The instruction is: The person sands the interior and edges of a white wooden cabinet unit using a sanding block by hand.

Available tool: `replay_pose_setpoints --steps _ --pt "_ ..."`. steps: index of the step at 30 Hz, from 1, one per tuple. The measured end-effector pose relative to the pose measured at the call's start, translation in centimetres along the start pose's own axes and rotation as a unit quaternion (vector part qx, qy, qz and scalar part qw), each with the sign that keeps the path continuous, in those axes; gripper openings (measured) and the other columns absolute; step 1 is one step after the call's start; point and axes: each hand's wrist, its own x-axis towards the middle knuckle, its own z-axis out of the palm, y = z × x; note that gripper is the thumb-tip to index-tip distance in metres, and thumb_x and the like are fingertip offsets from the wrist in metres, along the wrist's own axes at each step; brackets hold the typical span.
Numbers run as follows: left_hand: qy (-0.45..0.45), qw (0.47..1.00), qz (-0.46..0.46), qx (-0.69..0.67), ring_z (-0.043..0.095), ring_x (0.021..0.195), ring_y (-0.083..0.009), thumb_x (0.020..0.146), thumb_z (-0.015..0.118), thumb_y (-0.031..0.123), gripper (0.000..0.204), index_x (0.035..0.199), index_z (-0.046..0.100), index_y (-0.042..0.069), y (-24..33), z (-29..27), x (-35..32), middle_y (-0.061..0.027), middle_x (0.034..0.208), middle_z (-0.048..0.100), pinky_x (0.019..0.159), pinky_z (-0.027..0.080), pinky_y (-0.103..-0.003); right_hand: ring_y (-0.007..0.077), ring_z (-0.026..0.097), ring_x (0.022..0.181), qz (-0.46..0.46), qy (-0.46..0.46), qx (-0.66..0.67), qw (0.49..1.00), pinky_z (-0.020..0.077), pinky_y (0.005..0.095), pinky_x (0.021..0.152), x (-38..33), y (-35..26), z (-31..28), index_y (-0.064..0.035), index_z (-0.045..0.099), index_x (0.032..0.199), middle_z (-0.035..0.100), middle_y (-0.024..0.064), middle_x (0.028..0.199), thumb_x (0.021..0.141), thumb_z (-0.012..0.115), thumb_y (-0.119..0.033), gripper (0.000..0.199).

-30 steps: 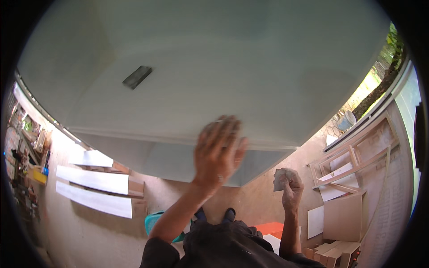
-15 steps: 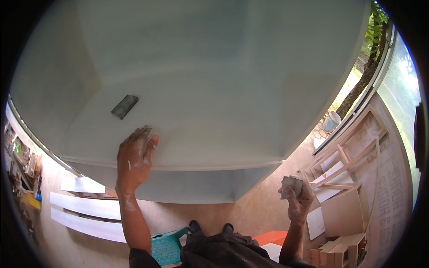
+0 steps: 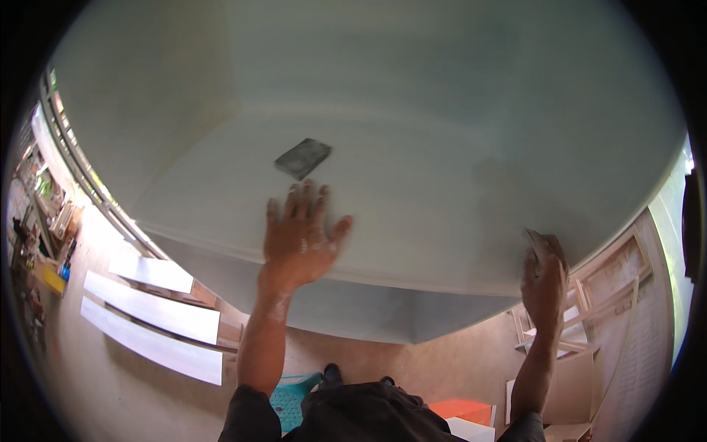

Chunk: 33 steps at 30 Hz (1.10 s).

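Note:
A large pale cabinet-like box [image 3: 405, 221] fills the upper view, with its smooth inner surface facing me. My left hand [image 3: 299, 239] lies palm down over the near part of that surface, fingers stretched and spread, with nothing in it. Just beyond its fingertips rests a dark grey rectangular sanding block [image 3: 303, 158]. At the right side of the box, my right hand [image 3: 545, 283] grips a thin grey sanding pad [image 3: 535, 243], seen edge-on above the fingers. Whether the pad touches the surface I cannot tell. Pale dust marks both hands.
Several long white boards [image 3: 151, 335] lie low on the left. A turquoise plastic stool [image 3: 287, 404] stands by my feet, an orange-topped item [image 3: 462, 412] to their right. Wooden frames and a brown cardboard-like panel [image 3: 573, 379] lean at the right; clutter lines the far left.
My right hand has risen with the sanding pad from beside the box to its right side. My left hand has flattened and spread its fingers. The view has turned to the right.

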Motion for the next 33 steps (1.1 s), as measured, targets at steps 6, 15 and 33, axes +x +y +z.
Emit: replay_pose_setpoints --steps 6,15,33 --pt "-0.066 0.995 0.039 -0.059 0.026 0.152 -0.0362 0.101 0.031 0.069 0.082 0.156 0.037 0.008 -1.9 -0.8 0.6 -0.0203 0.163 0.031 0.123 0.015 -0.059 0.0392 0.062 0.112 -0.014 -0.021 -0.056 0.998 0.0484 0.0456 0.098 3.2 0.2 2.5 0.0016 0.066 0.119 0.065 0.0209 0.117 0.096 0.056 -0.001 0.025" --pt "-0.010 0.992 0.088 -0.092 0.038 0.146 -0.0346 0.100 0.044 0.062 0.071 0.147 0.050 0.010 -4.3 -1.3 0.1 -0.0165 0.156 0.042 0.120 0.024 -0.059 0.0324 0.067 0.098 -0.197 -0.096 0.104 0.970 0.0522 0.0410 0.090 17.2 -11.4 7.1 0.0001 0.067 0.120 0.067 0.0158 0.111 0.101 0.055 -0.009 0.024" --pt "0.372 0.838 -0.345 -0.201 0.060 0.118 -0.0341 0.099 0.067 0.024 0.033 0.114 0.066 -0.005 -21.2 -2.3 -10.4 -0.0196 0.121 0.066 0.100 0.048 -0.047 0.0296 0.069 0.090 -0.477 -0.185 0.159 0.844 0.0579 0.0416 0.082 28.3 -38.0 29.5 -0.0027 0.070 0.115 0.072 0.0112 0.108 0.094 0.061 -0.004 0.023"
